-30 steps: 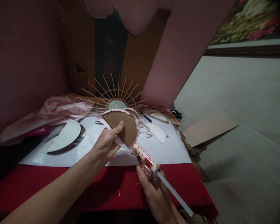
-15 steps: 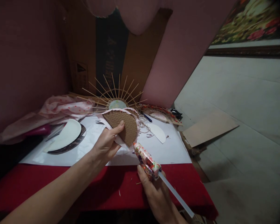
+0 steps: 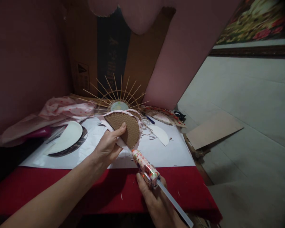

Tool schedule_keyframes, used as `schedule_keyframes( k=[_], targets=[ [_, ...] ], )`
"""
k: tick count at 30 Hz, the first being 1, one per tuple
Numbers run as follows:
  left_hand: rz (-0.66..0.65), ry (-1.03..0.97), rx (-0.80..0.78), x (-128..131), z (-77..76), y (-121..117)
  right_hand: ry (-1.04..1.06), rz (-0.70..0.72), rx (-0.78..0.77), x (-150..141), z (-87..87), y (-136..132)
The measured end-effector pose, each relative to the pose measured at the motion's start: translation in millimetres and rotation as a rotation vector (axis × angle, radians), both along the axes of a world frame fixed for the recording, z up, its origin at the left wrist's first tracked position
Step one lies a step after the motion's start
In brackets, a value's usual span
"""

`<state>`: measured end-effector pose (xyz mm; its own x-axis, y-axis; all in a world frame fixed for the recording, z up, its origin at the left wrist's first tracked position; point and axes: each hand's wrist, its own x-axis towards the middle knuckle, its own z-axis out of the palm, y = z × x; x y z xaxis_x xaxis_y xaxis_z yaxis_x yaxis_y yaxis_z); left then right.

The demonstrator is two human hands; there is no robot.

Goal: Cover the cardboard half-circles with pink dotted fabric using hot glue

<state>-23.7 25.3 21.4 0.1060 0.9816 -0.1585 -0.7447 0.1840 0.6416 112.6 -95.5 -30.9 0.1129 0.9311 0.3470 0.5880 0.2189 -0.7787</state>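
My left hand [image 3: 111, 141] grips a half-round cardboard piece [image 3: 127, 126], thumb on its brown ribbed face. Pink-white fabric [image 3: 139, 139] wraps over the curved rim of the cardboard. In my right hand [image 3: 154, 196] is a hot glue gun [image 3: 144, 164] with a flowered casing, fingers closed round its handle. A long translucent glue stick [image 3: 175, 201] sticks out of its back end. The gun's nozzle is at the lower corner of the cardboard; whether it touches is too small to tell. Behind the cardboard stands a fan-shaped frame of thin sticks [image 3: 120, 91].
White paper [image 3: 90, 158] covers part of the red cloth [image 3: 104, 196]. Pale half-round pieces lie left [image 3: 71, 136] and right [image 3: 160, 134]. Crumpled dotted fabric [image 3: 64, 107] is at back left. A red-edged woven fan [image 3: 161, 115] and a pen [image 3: 149, 119] lie at back right.
My right hand has brought the glue gun slightly down and left, its nozzle shifting along to the cardboard's bottom corner. My left hand and the cardboard stay nearly still.
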Motion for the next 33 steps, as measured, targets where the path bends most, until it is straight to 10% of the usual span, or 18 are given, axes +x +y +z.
schedule_keyframes(
  k=[13,33],
  targets=[
    [0.003,-0.01,-0.002,0,-0.1,0,0.085,0.024,-0.007,-2,14.9,8],
    [0.011,-0.031,-0.026,1,-0.4,0,-0.05,-0.053,0.084,-1,-16.4,1]
  ],
)
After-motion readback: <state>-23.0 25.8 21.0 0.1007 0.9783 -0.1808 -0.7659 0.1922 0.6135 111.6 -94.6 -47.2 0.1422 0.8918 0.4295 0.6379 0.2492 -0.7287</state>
